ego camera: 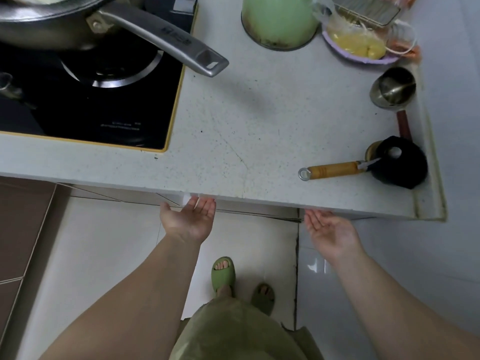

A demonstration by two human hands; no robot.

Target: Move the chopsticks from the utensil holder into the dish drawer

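My left hand (188,219) is palm up, fingers apart, with its fingertips under the front edge of the white speckled countertop (233,131). My right hand (330,231) is also palm up and empty, its fingertips just under the same edge further right. A narrow strip of the drawer front (254,207) shows beneath the counter between the hands. No chopsticks and no utensil holder are in view.
A black hob (104,105) with a wok and its long metal handle (161,35) fills the back left. A green kettle (279,19), a bowl of food (358,45), a metal ladle (393,87) and a wooden-handled tool (335,170) line the back and right. White floor tiles lie below.
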